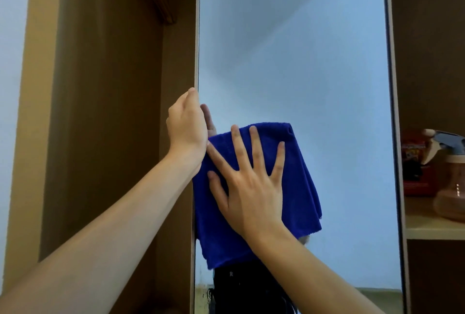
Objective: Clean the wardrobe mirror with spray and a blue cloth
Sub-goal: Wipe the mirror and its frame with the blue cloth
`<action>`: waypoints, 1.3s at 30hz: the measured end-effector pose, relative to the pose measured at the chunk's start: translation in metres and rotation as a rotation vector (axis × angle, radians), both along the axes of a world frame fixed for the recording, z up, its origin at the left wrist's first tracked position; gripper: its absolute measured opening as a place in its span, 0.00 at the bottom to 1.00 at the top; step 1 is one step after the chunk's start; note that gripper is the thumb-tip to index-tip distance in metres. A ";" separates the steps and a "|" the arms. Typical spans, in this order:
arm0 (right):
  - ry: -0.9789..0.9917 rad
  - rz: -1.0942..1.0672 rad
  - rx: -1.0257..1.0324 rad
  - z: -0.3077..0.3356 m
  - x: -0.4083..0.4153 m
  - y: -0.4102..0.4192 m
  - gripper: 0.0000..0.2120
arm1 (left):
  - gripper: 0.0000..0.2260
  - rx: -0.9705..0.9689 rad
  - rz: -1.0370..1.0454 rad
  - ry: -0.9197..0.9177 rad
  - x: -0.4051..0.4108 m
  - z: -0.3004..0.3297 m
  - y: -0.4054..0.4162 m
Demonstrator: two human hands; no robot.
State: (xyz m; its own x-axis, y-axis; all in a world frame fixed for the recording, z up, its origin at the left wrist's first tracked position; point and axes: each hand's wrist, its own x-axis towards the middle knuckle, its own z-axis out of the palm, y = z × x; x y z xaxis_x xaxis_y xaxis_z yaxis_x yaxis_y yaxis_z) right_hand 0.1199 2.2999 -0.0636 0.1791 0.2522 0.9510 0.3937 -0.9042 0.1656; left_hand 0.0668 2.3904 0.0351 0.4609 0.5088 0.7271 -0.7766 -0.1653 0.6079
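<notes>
The tall wardrobe mirror [297, 57] fills the middle of the view on an open door. My left hand [187, 125] grips the mirror door's left edge, fingers curled around it. My right hand [247, 183] lies flat with fingers spread on the blue cloth [299, 188], pressing it against the lower left part of the glass. The cloth hangs in folds below my palm. A spray bottle [450, 180] with a grey trigger and pinkish body stands on a shelf at the right.
The open wardrobe compartment [105, 112] with brown walls lies left of the door. On the right, a light wooden shelf [432, 228] holds the bottle and a red box [415, 162]. A pale wall [12, 62] shows at the far left.
</notes>
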 end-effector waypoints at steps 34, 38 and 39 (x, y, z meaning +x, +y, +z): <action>0.051 -0.083 0.169 0.007 0.023 -0.152 0.26 | 0.24 0.304 0.533 0.083 0.028 -0.087 -0.013; 0.053 -0.086 0.177 0.003 0.025 -0.164 0.26 | 0.24 0.289 0.522 0.104 0.026 -0.094 -0.011; 0.051 -0.085 0.185 -0.001 0.025 -0.166 0.26 | 0.25 0.293 0.519 0.100 0.026 -0.097 -0.010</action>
